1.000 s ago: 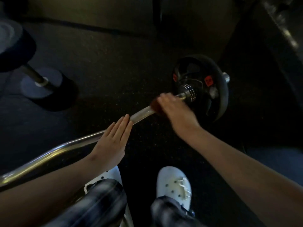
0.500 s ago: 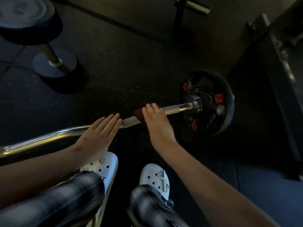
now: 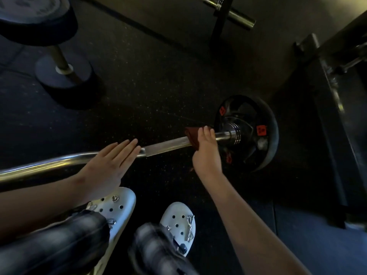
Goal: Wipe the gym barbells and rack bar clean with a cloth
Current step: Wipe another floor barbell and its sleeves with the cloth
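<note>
A curved chrome barbell (image 3: 166, 146) lies low across the dark floor, ending in a black weight plate (image 3: 256, 132) with red labels at the right. My right hand (image 3: 205, 149) grips a dark red cloth (image 3: 191, 136) wrapped round the bar, close to the collar by the plate. My left hand (image 3: 108, 165) rests flat on the bar further left, fingers straight and together. Part of the cloth is hidden under my right fingers.
A large dumbbell (image 3: 59, 56) stands on end at the upper left. Another bar's sleeve (image 3: 230, 13) sticks out of a dark upright at the top. A metal rack frame (image 3: 335, 92) runs down the right side. My white clogs (image 3: 178, 221) are below the bar.
My right hand with the cloth slid left along the bar, then back right to the collar near the plate. My left hand stayed flat on the bar. The camera tilted.
</note>
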